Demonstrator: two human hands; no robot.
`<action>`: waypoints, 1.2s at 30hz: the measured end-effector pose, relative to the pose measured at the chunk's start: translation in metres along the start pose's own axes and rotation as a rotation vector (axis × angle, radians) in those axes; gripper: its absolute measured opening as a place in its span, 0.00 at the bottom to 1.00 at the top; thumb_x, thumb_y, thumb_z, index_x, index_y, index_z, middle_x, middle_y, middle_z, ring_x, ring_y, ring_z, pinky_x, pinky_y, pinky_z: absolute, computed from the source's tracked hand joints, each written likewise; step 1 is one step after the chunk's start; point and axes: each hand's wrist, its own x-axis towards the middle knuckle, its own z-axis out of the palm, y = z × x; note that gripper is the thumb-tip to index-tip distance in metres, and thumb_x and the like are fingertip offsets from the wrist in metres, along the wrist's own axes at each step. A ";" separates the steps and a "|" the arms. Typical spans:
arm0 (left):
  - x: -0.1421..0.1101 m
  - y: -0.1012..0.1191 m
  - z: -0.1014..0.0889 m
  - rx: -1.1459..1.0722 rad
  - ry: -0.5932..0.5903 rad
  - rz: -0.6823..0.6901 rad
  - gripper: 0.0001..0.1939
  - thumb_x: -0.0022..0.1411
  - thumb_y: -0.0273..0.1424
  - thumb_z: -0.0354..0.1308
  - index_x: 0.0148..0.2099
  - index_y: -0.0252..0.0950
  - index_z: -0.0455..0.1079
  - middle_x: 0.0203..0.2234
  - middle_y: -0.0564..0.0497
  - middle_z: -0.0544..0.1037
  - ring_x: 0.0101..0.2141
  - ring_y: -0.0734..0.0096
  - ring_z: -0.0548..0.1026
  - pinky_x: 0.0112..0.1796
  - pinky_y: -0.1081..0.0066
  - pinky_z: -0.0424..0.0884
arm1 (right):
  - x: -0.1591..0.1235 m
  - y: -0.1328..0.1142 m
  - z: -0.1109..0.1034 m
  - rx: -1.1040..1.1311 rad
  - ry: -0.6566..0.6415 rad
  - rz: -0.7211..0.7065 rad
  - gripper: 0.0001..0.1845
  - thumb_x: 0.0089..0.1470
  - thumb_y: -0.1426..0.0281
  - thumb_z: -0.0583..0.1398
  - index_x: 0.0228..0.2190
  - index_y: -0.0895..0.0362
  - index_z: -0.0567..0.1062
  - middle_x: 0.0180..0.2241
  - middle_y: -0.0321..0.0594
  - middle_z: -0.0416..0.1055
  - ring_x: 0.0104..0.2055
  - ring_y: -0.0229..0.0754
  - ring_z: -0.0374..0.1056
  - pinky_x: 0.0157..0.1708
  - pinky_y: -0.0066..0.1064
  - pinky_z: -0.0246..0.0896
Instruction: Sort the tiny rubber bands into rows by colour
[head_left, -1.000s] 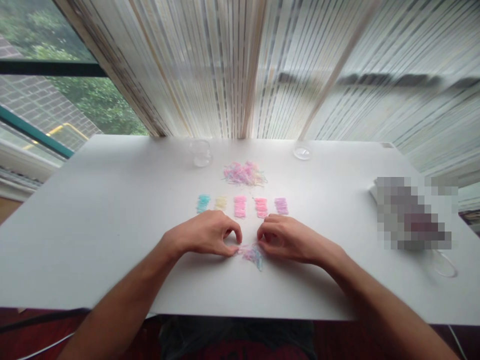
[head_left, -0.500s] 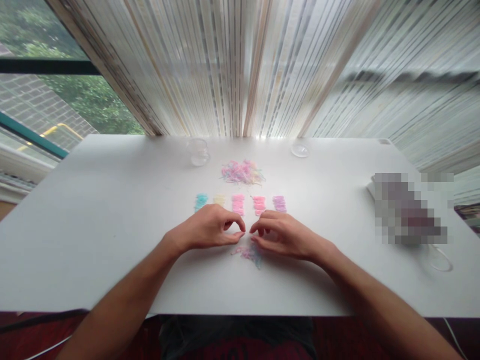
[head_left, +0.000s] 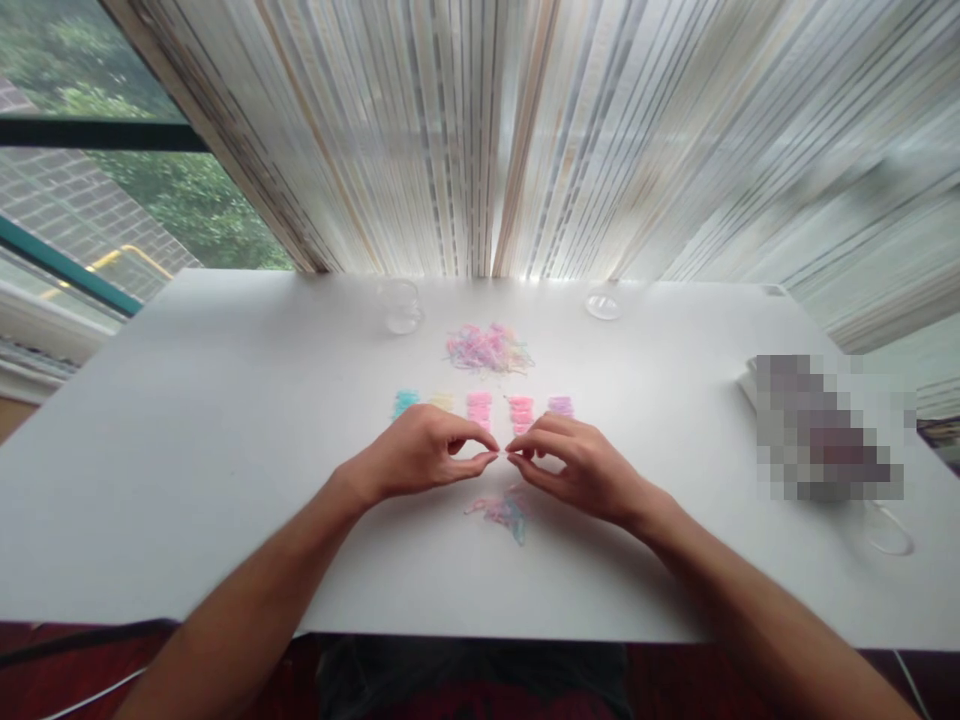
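Note:
My left hand [head_left: 420,450] and my right hand [head_left: 576,465] meet fingertip to fingertip above the table, each in a pinch. What they hold, if anything, is too small to name. Just below them lies a small loose heap of thin pink and blue strands [head_left: 501,513]. Beyond the fingers runs a row of small coloured bundles: turquoise [head_left: 406,402], pale yellow [head_left: 442,401], pink [head_left: 479,408], coral pink [head_left: 521,411] and purple [head_left: 561,406]. My hands partly cover several of these. Farther back sits a larger tangled pile of pastel strands [head_left: 489,348].
A clear jar [head_left: 403,307] stands near the back edge of the white table [head_left: 225,420], and a clear round lid [head_left: 603,305] lies to its right. On the right is a blurred-out object [head_left: 821,430] with a white cord loop [head_left: 892,535]. Striped curtains [head_left: 450,140] hang behind.
My fingertips have come closer together, and both pinches have tightened. The right hand has lifted a little off the near heap, uncovering more of it. The view has shifted slightly.

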 end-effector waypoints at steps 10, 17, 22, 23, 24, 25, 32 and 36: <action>0.000 -0.003 0.005 0.005 0.223 0.026 0.06 0.63 0.31 0.63 0.38 0.36 0.81 0.17 0.57 0.70 0.19 0.80 0.62 0.23 0.78 0.60 | 0.003 -0.003 -0.001 -0.067 0.166 0.014 0.07 0.63 0.73 0.59 0.37 0.54 0.78 0.27 0.38 0.73 0.29 0.39 0.69 0.32 0.30 0.67; 0.000 -0.003 0.006 -0.003 0.233 0.046 0.05 0.62 0.30 0.63 0.38 0.36 0.81 0.18 0.56 0.73 0.19 0.80 0.61 0.23 0.78 0.59 | 0.004 -0.004 -0.001 -0.029 0.209 -0.004 0.05 0.62 0.74 0.60 0.37 0.55 0.77 0.29 0.38 0.73 0.29 0.38 0.70 0.32 0.30 0.69; 0.001 -0.005 -0.002 0.002 0.247 0.046 0.06 0.63 0.30 0.63 0.37 0.35 0.81 0.19 0.56 0.76 0.18 0.81 0.59 0.22 0.77 0.59 | 0.004 -0.001 -0.009 -0.082 0.213 0.033 0.07 0.62 0.74 0.59 0.34 0.54 0.77 0.29 0.38 0.73 0.30 0.38 0.70 0.31 0.30 0.69; 0.001 -0.007 -0.004 0.002 0.255 0.038 0.07 0.63 0.31 0.63 0.38 0.35 0.81 0.19 0.55 0.76 0.18 0.81 0.58 0.22 0.77 0.59 | 0.004 0.001 -0.012 -0.100 0.232 0.045 0.07 0.61 0.74 0.59 0.33 0.54 0.77 0.29 0.38 0.74 0.30 0.38 0.70 0.30 0.30 0.69; 0.001 -0.010 -0.006 0.001 0.260 0.027 0.08 0.64 0.32 0.63 0.38 0.35 0.82 0.20 0.54 0.77 0.18 0.81 0.58 0.22 0.77 0.59 | 0.004 0.004 -0.016 -0.118 0.260 0.063 0.07 0.61 0.74 0.59 0.33 0.53 0.77 0.29 0.38 0.74 0.29 0.39 0.70 0.29 0.30 0.69; 0.001 -0.013 -0.008 -0.001 0.265 0.017 0.08 0.64 0.33 0.63 0.38 0.35 0.82 0.21 0.53 0.79 0.18 0.81 0.58 0.22 0.77 0.59 | 0.004 0.007 -0.020 -0.139 0.296 0.083 0.07 0.61 0.73 0.60 0.32 0.53 0.77 0.29 0.38 0.74 0.29 0.39 0.70 0.28 0.31 0.68; -0.001 -0.034 -0.012 -0.010 0.273 -0.008 0.10 0.64 0.35 0.64 0.39 0.35 0.83 0.23 0.50 0.81 0.19 0.80 0.59 0.22 0.76 0.59 | 0.002 0.033 -0.037 -0.221 0.472 0.285 0.07 0.61 0.68 0.60 0.30 0.53 0.77 0.27 0.38 0.74 0.27 0.41 0.69 0.27 0.34 0.65; -0.001 -0.039 -0.012 -0.019 0.273 -0.022 0.11 0.64 0.36 0.64 0.39 0.34 0.83 0.23 0.49 0.81 0.19 0.79 0.59 0.22 0.76 0.59 | 0.001 0.043 -0.033 -0.185 0.472 0.296 0.07 0.60 0.68 0.60 0.30 0.54 0.77 0.27 0.38 0.74 0.27 0.40 0.69 0.27 0.33 0.64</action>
